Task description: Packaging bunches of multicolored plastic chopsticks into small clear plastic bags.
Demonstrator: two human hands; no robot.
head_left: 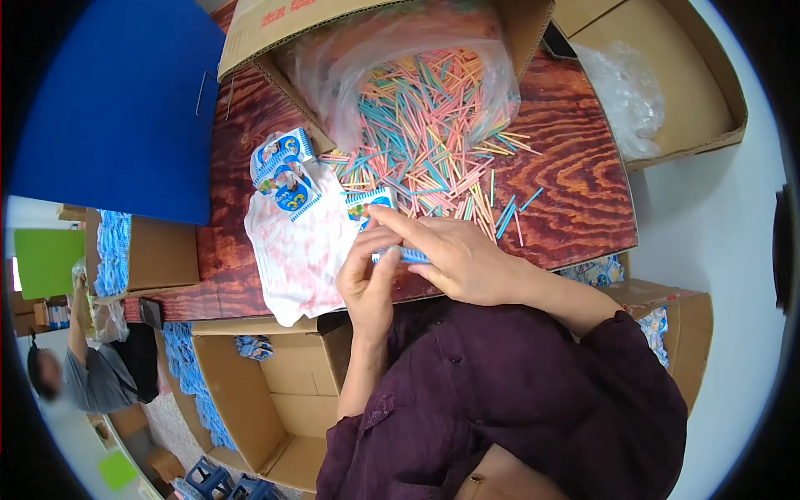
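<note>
Near the table's front edge, my left hand (368,287) closes its thumb and fingers on a small blue-and-white packet (408,255). My right hand (467,257) grips the same packet from the other side, its index finger reaching across above my left hand. The packet is mostly hidden by my fingers. Just beyond them lies another blue-and-white packet (358,202), at the edge of a white cloth with pink stains (296,258). More printed packets (292,187) overlap at the cloth's far left. Thin pink, yellow and blue sticks (425,125) are heaped beyond my hands.
The sticks spill from a plastic-lined cardboard box (300,108) lying on the red wood-grain table (567,200). An open carton (267,392) stands below the front edge. Cartons of blue packets (112,250) stand left, beside a blue panel (117,108). Another person (100,375) is far left.
</note>
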